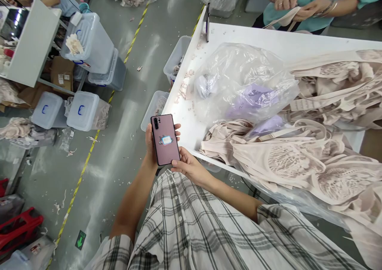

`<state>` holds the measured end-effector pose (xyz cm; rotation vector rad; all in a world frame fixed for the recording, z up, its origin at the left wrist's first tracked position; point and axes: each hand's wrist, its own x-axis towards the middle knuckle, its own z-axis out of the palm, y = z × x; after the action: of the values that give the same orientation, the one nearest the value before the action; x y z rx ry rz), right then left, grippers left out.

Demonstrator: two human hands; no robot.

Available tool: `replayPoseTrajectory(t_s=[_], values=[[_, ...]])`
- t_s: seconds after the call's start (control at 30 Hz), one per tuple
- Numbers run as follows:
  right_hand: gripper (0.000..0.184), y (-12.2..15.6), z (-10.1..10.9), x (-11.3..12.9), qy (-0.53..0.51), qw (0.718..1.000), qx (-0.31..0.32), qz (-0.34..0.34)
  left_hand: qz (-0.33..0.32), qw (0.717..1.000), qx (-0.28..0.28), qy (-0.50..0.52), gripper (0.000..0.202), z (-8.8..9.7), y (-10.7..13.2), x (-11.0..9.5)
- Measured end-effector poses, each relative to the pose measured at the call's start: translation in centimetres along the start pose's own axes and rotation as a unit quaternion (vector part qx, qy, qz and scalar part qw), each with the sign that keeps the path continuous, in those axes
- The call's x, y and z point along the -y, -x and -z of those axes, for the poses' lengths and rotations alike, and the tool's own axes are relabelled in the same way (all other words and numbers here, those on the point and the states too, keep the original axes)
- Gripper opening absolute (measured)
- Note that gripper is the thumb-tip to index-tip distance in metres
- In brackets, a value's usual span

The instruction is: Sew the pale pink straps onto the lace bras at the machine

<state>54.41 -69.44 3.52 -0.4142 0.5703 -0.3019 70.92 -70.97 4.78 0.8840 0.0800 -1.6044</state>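
Observation:
In front of my checked shirt is a smartphone (164,150) with a pinkish back, its camera lenses at the top left and a small sticker in the middle. My left hand (150,144) wraps around it from the left, and its fingertips show past the right edge. With thumb and fingers, my right hand (191,166) grips the lower right corner of the phone. To the right, beige bras (283,158) with lace-like patterned parts lie heaped along the white table (185,131). A clear plastic bag (238,67) with purple paper inside lies beyond them.
Across the table a co-worker's hands (295,7) hold a beige fabric piece. Lidded plastic bins (86,43) stand at left past yellow-black floor tape (135,35). Open bins (153,107) sit beside the table's left edge. A red stool (22,226) is at lower left.

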Motion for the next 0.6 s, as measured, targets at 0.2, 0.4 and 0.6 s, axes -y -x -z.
replayPoseTrajectory(t_s=[0.2, 0.4, 0.6], values=[[0.034, 0.28, 0.08, 0.10, -0.002, 1.000, 0.003, 0.001, 0.000, 1.000, 0.024, 0.015, 0.072, -0.08, 0.16, 0.28], [0.035, 0.48, -0.22, 0.35, -0.001, 1.000, -0.004, 0.002, 0.001, 1.000, -0.013, -0.027, 0.077, -0.11, 0.18, 0.44], [0.040, 0.08, -0.06, 0.46, -0.031, 0.999, -0.020, -0.018, -0.011, 0.999, 0.002, -0.036, 0.071, -0.91, 0.13, 0.24]])
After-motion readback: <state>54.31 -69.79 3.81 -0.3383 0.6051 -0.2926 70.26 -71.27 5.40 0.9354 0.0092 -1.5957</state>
